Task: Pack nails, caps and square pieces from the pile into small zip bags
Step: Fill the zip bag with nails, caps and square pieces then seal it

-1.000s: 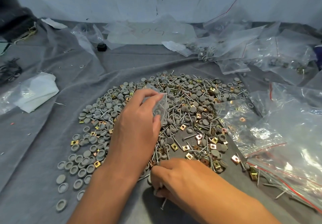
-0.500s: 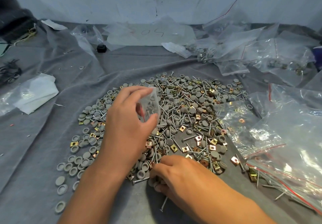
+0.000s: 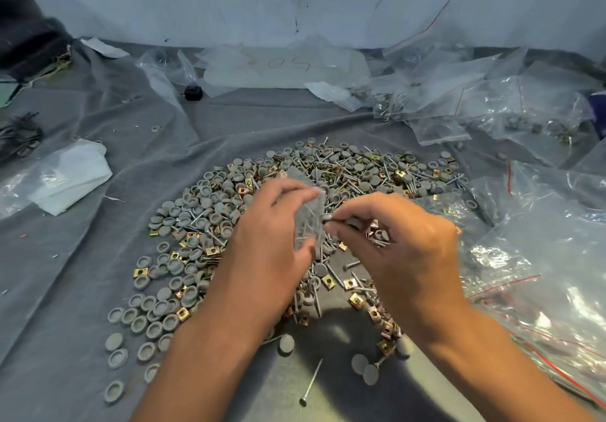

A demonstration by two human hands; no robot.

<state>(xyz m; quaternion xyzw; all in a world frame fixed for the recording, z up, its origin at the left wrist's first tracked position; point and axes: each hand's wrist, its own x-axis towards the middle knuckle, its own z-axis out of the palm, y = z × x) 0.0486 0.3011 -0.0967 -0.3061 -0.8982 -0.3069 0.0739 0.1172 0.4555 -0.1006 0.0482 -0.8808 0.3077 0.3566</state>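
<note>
Hundreds of grey caps, nails and brass square pieces make up the pile (image 3: 249, 224) spread across the grey cloth (image 3: 65, 290) in front of you, with heaps of clear zip bags (image 3: 541, 257) along your right. Above the pile's middle, your left hand (image 3: 272, 234) pinches a small zip bag (image 3: 310, 221) upright between thumb and fingers; a few nails already stand inside it, shafts roughly vertical. Your right hand (image 3: 403, 244) is curled round a small grey piece, probably a cap, at its fingertips (image 3: 331, 224), just beside the bag. The bag lies to the left of that grip, so feeding it in looks like a short leftward move.
</note>
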